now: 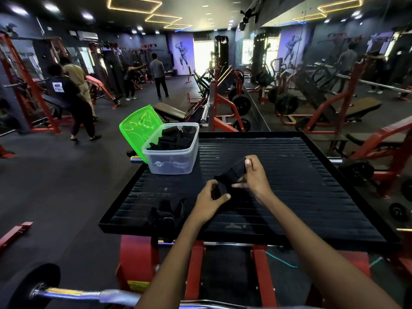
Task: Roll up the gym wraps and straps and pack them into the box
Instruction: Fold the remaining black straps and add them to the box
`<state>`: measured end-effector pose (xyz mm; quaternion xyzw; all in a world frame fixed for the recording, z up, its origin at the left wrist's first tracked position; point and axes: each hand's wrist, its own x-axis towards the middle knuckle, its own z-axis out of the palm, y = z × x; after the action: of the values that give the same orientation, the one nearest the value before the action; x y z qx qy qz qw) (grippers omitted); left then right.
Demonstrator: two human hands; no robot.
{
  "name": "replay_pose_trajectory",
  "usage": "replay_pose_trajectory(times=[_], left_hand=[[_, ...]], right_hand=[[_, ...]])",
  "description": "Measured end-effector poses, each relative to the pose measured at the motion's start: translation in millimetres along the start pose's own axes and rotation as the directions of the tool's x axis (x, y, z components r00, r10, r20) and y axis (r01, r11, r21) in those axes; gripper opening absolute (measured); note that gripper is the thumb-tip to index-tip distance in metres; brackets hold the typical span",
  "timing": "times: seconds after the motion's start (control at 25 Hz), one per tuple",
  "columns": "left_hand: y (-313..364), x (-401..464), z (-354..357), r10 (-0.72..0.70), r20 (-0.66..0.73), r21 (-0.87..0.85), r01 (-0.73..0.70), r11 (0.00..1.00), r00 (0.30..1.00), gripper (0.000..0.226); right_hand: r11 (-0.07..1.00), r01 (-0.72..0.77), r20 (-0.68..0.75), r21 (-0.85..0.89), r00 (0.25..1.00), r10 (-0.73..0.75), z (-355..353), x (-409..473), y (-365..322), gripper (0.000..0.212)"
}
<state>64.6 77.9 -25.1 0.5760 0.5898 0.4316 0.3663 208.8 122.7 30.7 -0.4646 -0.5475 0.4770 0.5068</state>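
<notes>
Left hand and right hand both grip one black fabric gym wrap above the black ribbed tabletop; clear plastic box holds black wraps.

Red gym machines, a barbell, people training behind.

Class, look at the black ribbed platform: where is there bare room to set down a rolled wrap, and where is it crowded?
Free: the right half of the platform, from the right hand to the rim. Crowded: the far left corner with the clear box, the near left with loose straps, and the middle, where both hands hold a wrap.
</notes>
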Motion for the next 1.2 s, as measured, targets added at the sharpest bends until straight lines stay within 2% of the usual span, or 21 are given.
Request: replay_pose_trajectory(times=[0.08, 0.16, 0.32, 0.44, 0.52, 0.6, 0.68, 0.8, 0.88, 1.04, 1.12, 1.2], left_hand=[[0.5, 1.1, 0.0, 0.004, -0.106, 0.101, 0.007, 0.995, 0.994, 0.017], [-1.1, 3.4, -0.6, 0.004, -0.181, 0.200, 0.033, 0.979, 0.984, 0.040], [-0.3, 9.1, 0.6, -0.156, -0.290, 0.198, 0.218, 0.955, 0.944, 0.044], [7.1, 15.1, 3.8, -0.217, -0.336, 0.198, 0.294, 0.935, 0.917, 0.037], [7.7, 15.5, 4.9, -0.128, -0.388, 0.263, 0.242, 0.934, 0.913, 0.029], [5.1, 13.8, 4.5, 0.115, -0.432, 0.352, 0.050, 0.935, 0.894, 0.027], [7.1, 9.7, 3.3, 0.314, -0.396, 0.408, -0.141, 0.902, 0.863, 0.030], [15.5, 6.2, 3.7, 0.401, -0.322, 0.418, -0.251, 0.873, 0.857, 0.031], [19.5, 6.3, 4.2, 0.338, -0.362, 0.357, -0.206, 0.911, 0.869, 0.031], [23.4, 14.3, 4.8, 0.071, -0.413, 0.185, 0.007, 0.983, 0.908, 0.031], [31.2, 20.5, 3.0, -0.053, -0.427, 0.122, 0.116, 0.986, 0.902, 0.035], [37.5, 26.4, 1.9, -0.117, -0.422, 0.130, 0.188, 0.973, 0.899, 0.041]], right_hand=[[0.986, 0.123, -0.027, -0.115, 0.991, -0.127, -2.6, 4.4, -3.3, 0.022], [0.938, 0.252, -0.045, -0.239, 0.962, -0.270, -8.4, 9.7, -7.7, 0.019], [0.891, 0.379, -0.044, -0.250, 0.915, -0.402, -11.1, 3.7, -23.7, 0.017], [0.791, 0.515, 0.037, -0.331, 0.844, -0.535, -6.8, -13.3, -20.8, 0.017], [0.801, 0.481, 0.015, -0.356, 0.860, -0.510, -8.8, -16.5, -11.1, 0.017], [0.834, 0.431, -0.020, -0.345, 0.885, -0.466, -14.0, -14.8, -3.5, 0.016], [0.852, 0.399, -0.042, -0.340, 0.898, -0.437, -17.2, -13.7, 1.1, 0.016], [0.875, 0.377, -0.069, -0.303, 0.907, -0.415, -16.8, -14.5, 5.8, 0.018], [0.880, 0.383, -0.077, -0.280, 0.905, -0.418, -15.6, -17.1, 6.4, 0.018], [0.851, 0.445, -0.055, -0.278, 0.878, -0.476, -13.9, -26.4, 3.8, 0.014], [0.804, 0.492, -0.002, -0.334, 0.853, -0.522, -13.1, -32.8, 7.3, 0.014], [0.724, 0.566, 0.068, -0.396, 0.804, -0.591, -12.6, -39.0, 13.3, 0.014]])
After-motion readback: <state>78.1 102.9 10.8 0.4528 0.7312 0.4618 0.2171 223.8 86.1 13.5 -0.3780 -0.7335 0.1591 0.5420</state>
